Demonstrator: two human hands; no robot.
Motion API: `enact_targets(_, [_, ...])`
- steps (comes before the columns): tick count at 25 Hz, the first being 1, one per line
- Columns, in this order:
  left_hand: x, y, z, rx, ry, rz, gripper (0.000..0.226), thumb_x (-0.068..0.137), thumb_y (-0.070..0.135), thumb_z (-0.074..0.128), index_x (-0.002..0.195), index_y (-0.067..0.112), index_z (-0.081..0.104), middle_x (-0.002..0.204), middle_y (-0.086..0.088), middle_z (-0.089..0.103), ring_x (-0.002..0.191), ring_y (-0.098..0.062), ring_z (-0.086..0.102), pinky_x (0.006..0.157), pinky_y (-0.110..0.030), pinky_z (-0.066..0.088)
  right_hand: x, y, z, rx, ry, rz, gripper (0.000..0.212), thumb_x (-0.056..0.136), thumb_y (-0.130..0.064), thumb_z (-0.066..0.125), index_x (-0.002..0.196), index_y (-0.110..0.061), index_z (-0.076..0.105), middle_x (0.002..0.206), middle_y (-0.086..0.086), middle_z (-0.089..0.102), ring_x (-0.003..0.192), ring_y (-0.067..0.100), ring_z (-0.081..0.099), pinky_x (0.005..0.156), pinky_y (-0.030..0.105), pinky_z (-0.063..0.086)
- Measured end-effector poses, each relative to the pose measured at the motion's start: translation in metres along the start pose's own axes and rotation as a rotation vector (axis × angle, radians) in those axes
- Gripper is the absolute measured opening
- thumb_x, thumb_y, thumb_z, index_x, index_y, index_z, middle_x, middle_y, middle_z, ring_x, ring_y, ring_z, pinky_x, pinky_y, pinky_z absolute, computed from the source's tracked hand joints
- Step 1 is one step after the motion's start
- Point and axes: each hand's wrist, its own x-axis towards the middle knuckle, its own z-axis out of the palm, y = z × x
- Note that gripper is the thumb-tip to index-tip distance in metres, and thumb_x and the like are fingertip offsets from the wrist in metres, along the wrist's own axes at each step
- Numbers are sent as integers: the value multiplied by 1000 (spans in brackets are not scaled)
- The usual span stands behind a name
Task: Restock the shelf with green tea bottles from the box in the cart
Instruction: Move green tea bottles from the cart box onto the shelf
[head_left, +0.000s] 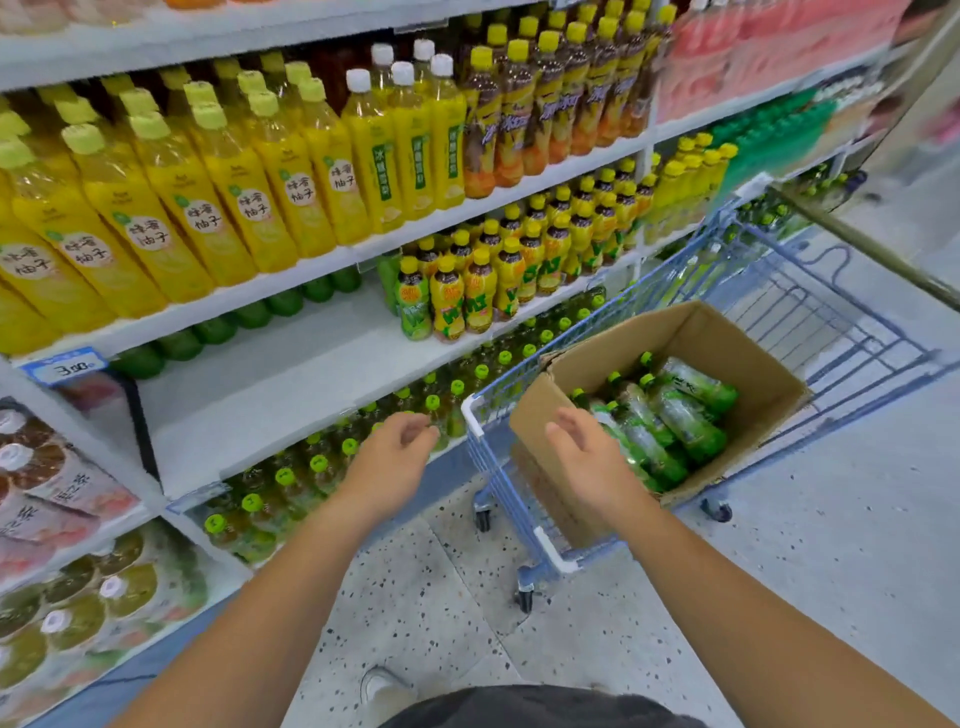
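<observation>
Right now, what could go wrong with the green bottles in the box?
The green tea bottles lie loosely piled on their sides in the box, so pulling one might shift others. The cart stands on wheels and might roll if the right hand leans on it.

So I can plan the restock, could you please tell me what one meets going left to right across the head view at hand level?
Blue price tag → bare shelf board → left hand → right hand → green tea bottles → cardboard box wall → cart basket.
</observation>
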Motion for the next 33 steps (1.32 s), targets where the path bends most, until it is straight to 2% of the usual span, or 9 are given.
enact_targets(2, [-3, 24, 37, 2, 13, 4, 35, 101, 42, 53, 132, 26, 58, 124, 8, 61, 103, -5, 58, 83, -25, 44, 1, 19, -34, 2, 1, 19, 49, 101, -43, 51, 143, -17, 49, 133, -4, 57, 118, 13, 55, 99, 33, 44])
enact_targets(5, [-5, 54, 95, -16, 4, -6, 37, 100, 43, 54, 132, 25, 58, 120, 9, 60, 89, 2, 55, 67, -19, 42, 8, 48, -89, -56, -10, 28, 48, 100, -45, 50, 142, -21, 50, 117, -11, 57, 99, 5, 58, 82, 31, 46])
enact_targets(7, [-6, 68, 128, -29, -11, -14, 41, 101, 44, 53, 136, 24, 56, 124, 8, 59, 92, 6, 54, 69, -16, 41, 14, 65, -121, -105, -16, 41, 47, 100, -45, 49, 142, -23, 48, 110, -14, 53, 92, 1, 54, 78, 28, 41])
enact_targets(12, [-3, 89, 193, -60, -93, -85, 50, 102, 46, 51, 145, 22, 45, 139, 6, 51, 116, -10, 51, 90, -29, 44, 26, 97, -182, -146, -36, 119, 49, 101, -45, 49, 145, -24, 45, 126, -6, 56, 102, 13, 54, 87, 35, 42])
enact_targets(17, [40, 111, 238, -101, -201, -120, 48, 101, 47, 51, 143, 24, 47, 118, 15, 52, 97, 4, 51, 71, -17, 40, 48, 121, -216, -157, 49, 183, 48, 101, -45, 48, 144, -24, 45, 109, -18, 56, 90, 0, 54, 81, 31, 42])
enact_targets(22, [85, 123, 284, -110, -309, -216, 46, 102, 45, 51, 141, 21, 49, 133, 5, 53, 110, -12, 50, 91, -31, 38, 61, 144, -244, -176, 104, 275, 48, 100, -46, 48, 143, -24, 47, 109, -18, 57, 91, 0, 57, 77, 26, 45])
enact_targets(26, [99, 118, 304, -68, -324, -279, 55, 100, 50, 49, 145, 20, 46, 142, 2, 51, 112, -15, 52, 98, -35, 41, 87, 153, -260, -243, 57, 315, 49, 100, -45, 47, 144, -23, 44, 116, -11, 56, 103, 12, 57, 91, 39, 46])
enact_targets(29, [110, 113, 317, -44, -316, -336, 56, 100, 51, 47, 146, 19, 46, 142, 1, 53, 116, -18, 54, 101, -37, 43, 120, 163, -269, -325, -13, 289, 49, 101, -44, 46, 145, -22, 43, 118, -8, 56, 93, 9, 58, 80, 34, 44])
enact_targets(33, [119, 111, 338, -92, -247, -436, 60, 102, 48, 45, 150, 12, 40, 117, 6, 59, 84, -3, 56, 78, -28, 41, 168, 182, -278, -412, -145, 272, 52, 102, -42, 45, 148, -18, 40, 124, 0, 58, 91, 15, 61, 77, 34, 45])
